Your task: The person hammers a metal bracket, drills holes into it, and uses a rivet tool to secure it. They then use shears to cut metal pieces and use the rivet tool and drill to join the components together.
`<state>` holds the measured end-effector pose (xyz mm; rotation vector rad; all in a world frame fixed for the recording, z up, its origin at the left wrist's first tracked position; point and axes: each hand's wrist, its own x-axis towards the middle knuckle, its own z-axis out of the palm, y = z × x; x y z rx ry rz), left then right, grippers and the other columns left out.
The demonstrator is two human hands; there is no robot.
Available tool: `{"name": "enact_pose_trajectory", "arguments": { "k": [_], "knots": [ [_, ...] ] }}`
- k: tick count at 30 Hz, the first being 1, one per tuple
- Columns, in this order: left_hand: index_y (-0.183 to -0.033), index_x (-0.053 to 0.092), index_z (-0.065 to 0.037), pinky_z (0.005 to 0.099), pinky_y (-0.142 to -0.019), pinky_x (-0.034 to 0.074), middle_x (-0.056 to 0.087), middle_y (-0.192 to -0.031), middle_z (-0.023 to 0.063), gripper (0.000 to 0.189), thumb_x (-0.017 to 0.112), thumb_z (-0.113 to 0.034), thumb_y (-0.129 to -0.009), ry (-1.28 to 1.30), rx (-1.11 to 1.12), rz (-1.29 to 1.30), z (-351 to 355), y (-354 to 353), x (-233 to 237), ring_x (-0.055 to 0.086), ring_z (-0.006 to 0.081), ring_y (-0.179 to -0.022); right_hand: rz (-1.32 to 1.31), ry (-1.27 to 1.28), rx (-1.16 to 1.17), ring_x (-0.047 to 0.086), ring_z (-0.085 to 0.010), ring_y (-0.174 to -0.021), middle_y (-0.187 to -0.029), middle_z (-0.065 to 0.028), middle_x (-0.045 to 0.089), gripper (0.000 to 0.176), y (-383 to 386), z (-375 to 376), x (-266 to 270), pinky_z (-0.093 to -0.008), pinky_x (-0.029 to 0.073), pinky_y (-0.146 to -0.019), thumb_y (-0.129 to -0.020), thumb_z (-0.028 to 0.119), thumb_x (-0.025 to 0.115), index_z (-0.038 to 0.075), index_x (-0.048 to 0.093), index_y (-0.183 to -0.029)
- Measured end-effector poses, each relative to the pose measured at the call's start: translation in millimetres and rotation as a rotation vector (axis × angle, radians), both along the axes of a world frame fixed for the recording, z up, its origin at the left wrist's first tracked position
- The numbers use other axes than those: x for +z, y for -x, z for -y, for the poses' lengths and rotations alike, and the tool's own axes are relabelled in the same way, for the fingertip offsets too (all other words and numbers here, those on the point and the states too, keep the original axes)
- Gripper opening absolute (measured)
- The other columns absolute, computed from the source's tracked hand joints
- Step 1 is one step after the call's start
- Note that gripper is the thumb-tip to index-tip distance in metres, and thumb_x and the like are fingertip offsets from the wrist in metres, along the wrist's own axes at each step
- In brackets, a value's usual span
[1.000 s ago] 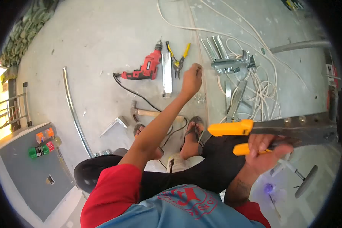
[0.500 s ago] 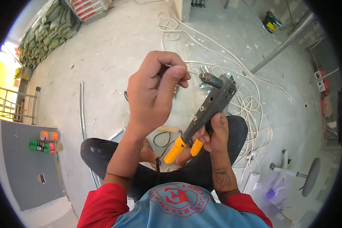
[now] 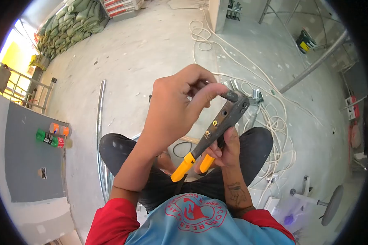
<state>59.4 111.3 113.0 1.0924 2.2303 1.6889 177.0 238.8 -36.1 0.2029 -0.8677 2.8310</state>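
Note:
My right hand (image 3: 230,150) grips a hand riveter (image 3: 217,127) with a dark metal body and yellow handle grips, the handles spread apart. The tool is tilted, with its head up and to the right and its grips toward my lap. My left hand (image 3: 173,108) is closed in a pinch at the riveter's nosepiece (image 3: 230,96), thumb and fingertips touching its end. The thin-pinned rivet seen in that pinch a moment earlier is now hidden by the fingers.
Tangled white cable (image 3: 274,130) lies on the floor to the right. Small metal brackets (image 3: 255,96) sit beyond the riveter. A long metal channel (image 3: 101,122) and two bottles (image 3: 51,138) are at left. A metal pole (image 3: 315,63) slants at right; sandbags (image 3: 71,26) are stacked at back left.
My left hand has moved right and slightly down, bringing its pinch against the riveter's nosepiece; the rivet's pin is out of sight. The view has shifted a little to the left.

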Motion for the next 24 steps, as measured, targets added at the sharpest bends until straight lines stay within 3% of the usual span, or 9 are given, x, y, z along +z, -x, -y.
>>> {"name": "enact_pose_trajectory", "arguments": {
  "k": [3, 4, 8, 12, 14, 16, 18, 21, 24],
  "knots": [
    [-0.123, 0.05, 0.003, 0.0341, -0.077, 0.055, 0.068, -0.09, 0.0163, 0.038, 0.067, -0.008, -0.092, 0.072, 0.183, -0.223, 8.1, -13.0, -27.5, 0.069, 0.0239, -0.082, 0.111, 0.204, -0.066, 0.038, -0.0032, -0.044, -0.077, -0.0036, 0.061, 0.054, 14.3, 21.2, 4.0, -0.0198, 0.037, -0.045, -0.104, 0.054, 0.042, 0.006, 0.055, -0.125],
    [-0.137, 0.037, 0.002, 0.0422, -0.075, 0.052, 0.065, -0.082, 0.0201, 0.066, 0.074, -0.029, -0.091, 0.234, 0.085, -0.077, 23.3, -20.5, -45.9, 0.066, 0.0383, -0.078, 0.084, 0.226, -0.041, 0.038, -0.0042, -0.043, -0.082, -0.0021, 0.062, 0.059, 24.7, 22.1, -5.8, -0.0207, 0.039, -0.048, -0.102, 0.06, 0.041, 0.007, 0.057, -0.121],
    [-0.11, 0.055, 0.001, 0.0398, -0.06, 0.048, 0.057, -0.066, 0.0193, 0.034, 0.07, -0.025, -0.094, 0.488, 0.068, 0.142, 60.9, -16.5, -45.6, 0.06, 0.0361, -0.06, -0.034, -0.141, -0.148, 0.038, -0.0083, -0.037, -0.082, -0.0055, 0.062, 0.065, 75.5, -3.6, -56.6, -0.0243, 0.032, -0.036, -0.091, 0.066, 0.056, 0.004, 0.058, -0.11],
    [-0.095, 0.058, 0.001, 0.0391, -0.054, 0.045, 0.053, -0.061, 0.0186, 0.026, 0.069, -0.023, -0.094, 0.423, 0.158, 0.076, 77.0, 13.1, -36.4, 0.056, 0.0332, -0.054, -0.057, -0.151, -0.041, 0.054, -0.0086, -0.051, -0.084, -0.006, 0.061, 0.064, 108.5, -5.7, -57.3, -0.0231, 0.043, -0.042, -0.087, 0.058, 0.067, 0.005, 0.051, -0.118],
    [-0.09, 0.059, 0.0, 0.0323, -0.055, 0.038, 0.044, -0.062, 0.0082, 0.027, 0.07, -0.024, -0.095, 0.434, 0.138, 0.076, 86.6, 32.4, -35.5, 0.042, 0.0125, -0.06, -0.155, -0.199, -0.101, 0.067, -0.0184, -0.092, -0.114, -0.0146, 0.063, 0.067, 129.4, 8.3, -57.6, -0.0345, 0.058, -0.073, -0.09, 0.056, 0.065, 0.009, 0.048, -0.135],
    [-0.089, 0.058, 0.0, 0.0336, -0.056, 0.038, 0.046, -0.063, 0.0092, 0.031, 0.068, -0.029, -0.095, 0.401, 0.094, -0.024, 89.6, 60.4, -45.7, 0.041, 0.0155, -0.059, -0.227, 0.063, 0.024, 0.049, -0.0319, -0.133, -0.144, -0.0222, 0.048, 0.073, 156.9, 31.2, -42.9, -0.0505, 0.043, -0.107, -0.093, 0.055, 0.062, 0.014, 0.038, -0.149],
    [-0.088, 0.06, -0.001, 0.0335, -0.059, 0.043, 0.054, -0.066, 0.0094, 0.037, 0.064, -0.037, -0.098, 0.303, 0.023, -0.128, 82.6, 91.7, -73.4, 0.05, 0.0156, -0.063, -0.283, 0.157, 0.143, 0.036, -0.0401, -0.144, -0.155, -0.0251, 0.036, 0.075, 178.2, 44.7, -16.8, -0.0571, 0.027, -0.118, -0.096, 0.054, 0.058, 0.014, 0.03, -0.154],
    [-0.101, 0.068, -0.004, 0.0312, -0.066, 0.047, 0.061, -0.073, 0.0059, 0.04, 0.056, -0.041, -0.102, 0.289, -0.089, 0.289, 93.4, 126.0, -88.2, 0.058, 0.015, -0.07, -0.295, 0.133, 0.202, 0.046, -0.0391, -0.134, -0.138, -0.0222, 0.052, 0.066, 209.1, 46.5, -20.9, -0.0577, 0.033, -0.114, -0.099, 0.05, 0.056, 0.012, 0.036, -0.149],
    [-0.11, 0.07, -0.003, 0.0339, -0.078, 0.05, 0.066, -0.085, 0.0101, 0.048, 0.049, -0.047, -0.104, 0.287, -0.025, 0.325, 151.0, 178.0, -153.4, 0.063, 0.0186, -0.084, -0.143, 0.012, 0.225, 0.057, -0.0322, -0.114, -0.113, -0.0155, 0.061, 0.051, 235.0, 49.4, -55.2, -0.0554, 0.037, -0.112, -0.102, 0.044, 0.054, 0.009, 0.045, -0.139]
  ]
}}
